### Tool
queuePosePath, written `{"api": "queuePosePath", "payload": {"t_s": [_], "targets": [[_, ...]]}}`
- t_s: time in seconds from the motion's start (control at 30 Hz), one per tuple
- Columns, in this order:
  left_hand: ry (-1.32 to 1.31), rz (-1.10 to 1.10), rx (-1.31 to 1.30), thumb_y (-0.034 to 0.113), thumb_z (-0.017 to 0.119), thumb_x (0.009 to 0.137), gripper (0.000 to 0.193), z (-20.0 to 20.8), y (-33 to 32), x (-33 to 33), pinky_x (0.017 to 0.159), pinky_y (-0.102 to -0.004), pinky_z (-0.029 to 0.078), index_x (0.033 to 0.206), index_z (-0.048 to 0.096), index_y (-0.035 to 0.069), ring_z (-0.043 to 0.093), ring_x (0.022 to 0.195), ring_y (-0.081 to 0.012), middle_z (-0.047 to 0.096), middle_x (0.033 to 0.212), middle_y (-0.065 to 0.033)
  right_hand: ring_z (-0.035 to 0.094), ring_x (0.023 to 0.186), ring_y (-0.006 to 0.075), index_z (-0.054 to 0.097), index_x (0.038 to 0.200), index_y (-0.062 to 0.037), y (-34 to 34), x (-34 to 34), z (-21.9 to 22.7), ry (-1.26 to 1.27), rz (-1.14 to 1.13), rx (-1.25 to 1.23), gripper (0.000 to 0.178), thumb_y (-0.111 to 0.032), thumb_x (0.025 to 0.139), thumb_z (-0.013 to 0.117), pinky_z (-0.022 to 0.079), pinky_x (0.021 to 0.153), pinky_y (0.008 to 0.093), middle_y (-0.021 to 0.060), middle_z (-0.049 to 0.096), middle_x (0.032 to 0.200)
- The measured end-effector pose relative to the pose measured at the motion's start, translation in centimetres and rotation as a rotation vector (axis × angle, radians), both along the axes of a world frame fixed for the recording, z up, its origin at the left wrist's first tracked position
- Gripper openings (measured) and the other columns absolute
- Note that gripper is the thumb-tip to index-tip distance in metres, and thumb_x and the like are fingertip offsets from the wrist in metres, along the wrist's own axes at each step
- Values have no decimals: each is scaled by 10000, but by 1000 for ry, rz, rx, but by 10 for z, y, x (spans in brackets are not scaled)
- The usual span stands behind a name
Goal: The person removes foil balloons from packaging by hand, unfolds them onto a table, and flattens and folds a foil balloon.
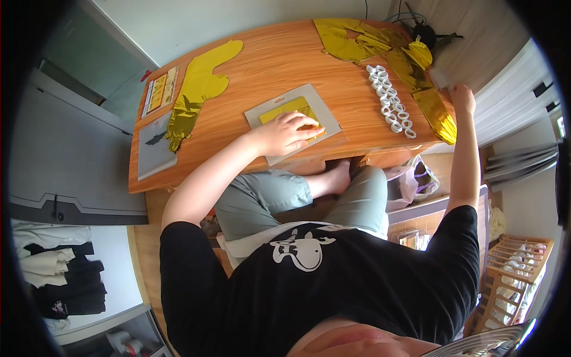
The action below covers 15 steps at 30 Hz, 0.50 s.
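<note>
My left hand (289, 132) rests on a flat grey packet (270, 107) at the front middle of the desk, with fingers bent and a little apart. Folded gold foil (294, 108) lies on that packet, partly hidden under the hand. At the desk's right edge my right hand (463, 98) is closed in a fist; whatever it may hold is not visible. Beside that fist, a flat gold foil balloon (437, 113) hangs slightly over the front right corner. Several white rings (389, 101) stand in two rows between the hands.
Another flat gold foil balloon (205, 74) lies on the desk's left, near a printed card (159, 92) and a clear plastic sleeve (157, 149). More gold foil (351, 41) spreads across the back right. A black fan-like object (423, 33) stands behind. Plastic bags (410, 181) sit below the desk.
</note>
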State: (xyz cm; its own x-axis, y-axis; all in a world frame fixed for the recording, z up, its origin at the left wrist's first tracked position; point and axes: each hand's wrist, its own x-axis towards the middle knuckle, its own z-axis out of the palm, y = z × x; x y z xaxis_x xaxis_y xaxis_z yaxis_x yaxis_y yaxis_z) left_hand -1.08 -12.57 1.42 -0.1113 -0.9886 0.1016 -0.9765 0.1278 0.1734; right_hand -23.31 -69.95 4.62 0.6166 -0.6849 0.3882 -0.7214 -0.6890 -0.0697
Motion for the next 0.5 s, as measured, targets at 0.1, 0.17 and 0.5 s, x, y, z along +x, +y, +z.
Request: {"api": "queuePosePath", "payload": {"t_s": [0.1,0.17,0.5], "targets": [[44,45,27,270,563,1008,560,-7,4,0,1239,-513,255,1555,456,209,393,1434,-322,432,1559,-72,715,936,364,734,1111,-119,78,-4,18,-46,-29,-43,256,-274,952,604,566,804,462,175,738,1008],[-130,68,-89,437,513,1043,532,-12,1,-3,1245,-602,195,1556,443,318,278,1528,-346,338,1652,-55,717,854,255,721,1122,-89,135,-13,16,-380,233,111,220,-205,941,675,559,746,384,135,753,975],[-68,53,-28,538,516,1018,543,-9,-1,-3,1213,-688,184,1540,435,415,232,1538,-426,293,1682,-34,683,866,360,753,1058,-75,366,-33,-25,-132,697,634,176,-122,896,701,551,757,426,149,704,902]]}}
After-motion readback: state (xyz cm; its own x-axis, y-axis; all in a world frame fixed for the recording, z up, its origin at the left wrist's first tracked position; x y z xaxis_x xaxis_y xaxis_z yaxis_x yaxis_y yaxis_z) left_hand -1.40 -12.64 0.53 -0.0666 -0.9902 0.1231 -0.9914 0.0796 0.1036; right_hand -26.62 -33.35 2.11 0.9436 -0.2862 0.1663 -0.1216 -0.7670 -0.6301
